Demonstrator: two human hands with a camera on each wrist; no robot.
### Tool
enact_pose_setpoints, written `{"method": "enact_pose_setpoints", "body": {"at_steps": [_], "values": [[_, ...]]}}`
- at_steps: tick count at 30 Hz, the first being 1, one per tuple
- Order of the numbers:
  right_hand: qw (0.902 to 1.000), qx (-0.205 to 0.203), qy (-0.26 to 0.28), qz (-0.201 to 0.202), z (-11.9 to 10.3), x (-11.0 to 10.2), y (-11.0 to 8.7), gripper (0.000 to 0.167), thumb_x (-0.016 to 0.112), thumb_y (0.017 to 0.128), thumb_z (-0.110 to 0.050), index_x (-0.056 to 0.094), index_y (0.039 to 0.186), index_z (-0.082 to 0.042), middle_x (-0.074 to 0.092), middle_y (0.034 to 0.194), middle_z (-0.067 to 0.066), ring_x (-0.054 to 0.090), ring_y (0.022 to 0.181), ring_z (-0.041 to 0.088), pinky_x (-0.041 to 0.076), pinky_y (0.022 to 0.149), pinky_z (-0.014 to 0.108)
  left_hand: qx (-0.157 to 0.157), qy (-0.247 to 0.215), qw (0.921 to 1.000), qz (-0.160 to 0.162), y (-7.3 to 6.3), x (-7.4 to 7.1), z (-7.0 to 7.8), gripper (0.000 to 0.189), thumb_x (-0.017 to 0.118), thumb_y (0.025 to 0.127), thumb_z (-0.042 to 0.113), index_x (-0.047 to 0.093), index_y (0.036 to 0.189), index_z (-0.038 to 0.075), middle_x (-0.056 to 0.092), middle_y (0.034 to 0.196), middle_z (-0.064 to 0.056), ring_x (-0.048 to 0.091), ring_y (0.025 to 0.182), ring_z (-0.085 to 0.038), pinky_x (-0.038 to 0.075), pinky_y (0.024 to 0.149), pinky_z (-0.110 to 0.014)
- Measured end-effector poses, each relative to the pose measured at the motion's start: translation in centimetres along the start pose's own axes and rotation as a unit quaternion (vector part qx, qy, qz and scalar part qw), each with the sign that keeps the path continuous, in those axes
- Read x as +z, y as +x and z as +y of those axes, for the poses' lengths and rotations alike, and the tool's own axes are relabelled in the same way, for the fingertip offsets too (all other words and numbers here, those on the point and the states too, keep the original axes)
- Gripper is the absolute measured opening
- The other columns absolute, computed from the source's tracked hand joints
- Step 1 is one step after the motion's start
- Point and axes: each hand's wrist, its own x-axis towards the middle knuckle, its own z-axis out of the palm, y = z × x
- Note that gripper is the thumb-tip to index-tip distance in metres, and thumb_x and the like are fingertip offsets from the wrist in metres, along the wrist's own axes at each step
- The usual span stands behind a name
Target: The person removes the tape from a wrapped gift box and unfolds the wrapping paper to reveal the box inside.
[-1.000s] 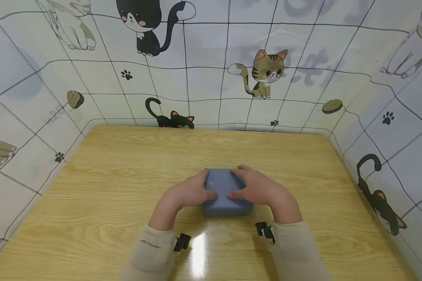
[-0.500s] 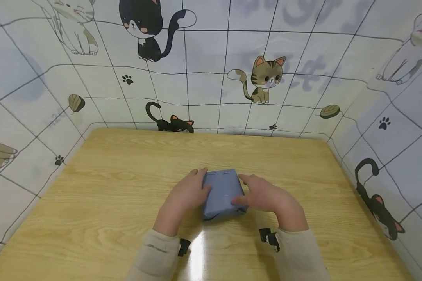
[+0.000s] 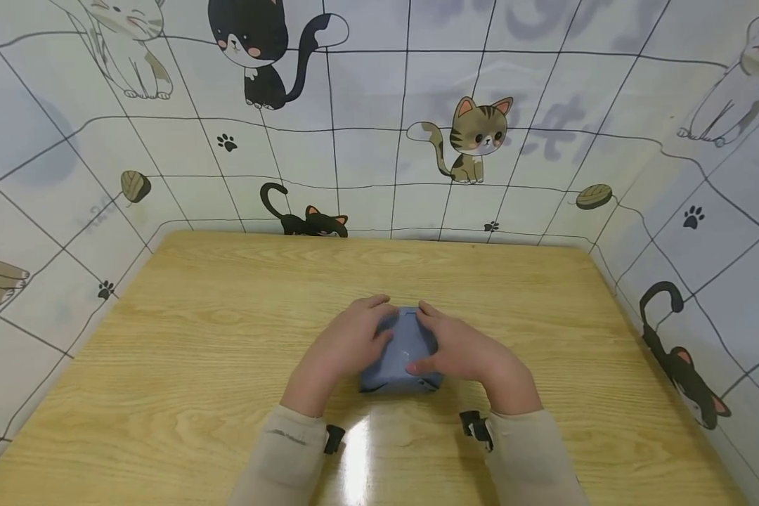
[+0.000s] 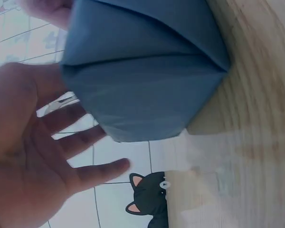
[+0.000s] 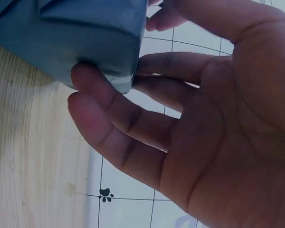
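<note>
A small box-shaped package (image 3: 400, 364) wrapped in blue-grey paper lies near the middle of the wooden table, between both hands. My left hand (image 3: 348, 344) holds its left side, thumb on the upper face and some fingers reaching the far edge. In the left wrist view, the folded end of the package (image 4: 142, 90) fills the top, and the lower fingers of the left hand (image 4: 33, 147) spread beside it. From the right, my right hand (image 3: 471, 351) holds it with the thumb on top. Curved fingers of the right hand (image 5: 204, 123) touch its side in the right wrist view.
The wooden table (image 3: 228, 316) runs under both forearms. Cat-printed sheeting (image 3: 367, 154) rises behind the table and along its left and right sides. Dark clips or straps (image 3: 477, 426) show at the wrists, beside light sleeves (image 3: 284, 457).
The package, tilted half a second ago, now sits squarer to the person. My right fingers have moved left onto its far right edge, and my left hand has shifted right over its top.
</note>
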Motion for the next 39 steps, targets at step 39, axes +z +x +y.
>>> {"method": "enact_pose_setpoints", "body": {"at_steps": [39], "values": [[0.9983,0.023,-0.053,-0.009,-0.9,-0.3,0.3,0.102,0.083,0.094,-0.04,0.025,0.168,0.0,0.022,0.177,0.019,0.04,0.157,0.04,0.041,0.122,0.056,0.012,0.128,0.9909,-0.037,4.5,0.6,0.2,0.008,0.055,0.112,0.021,0.062,0.115,0.02,0.065,0.121,0.0,0.059,0.111,-0.022,0.056,0.09,-0.046]]}}
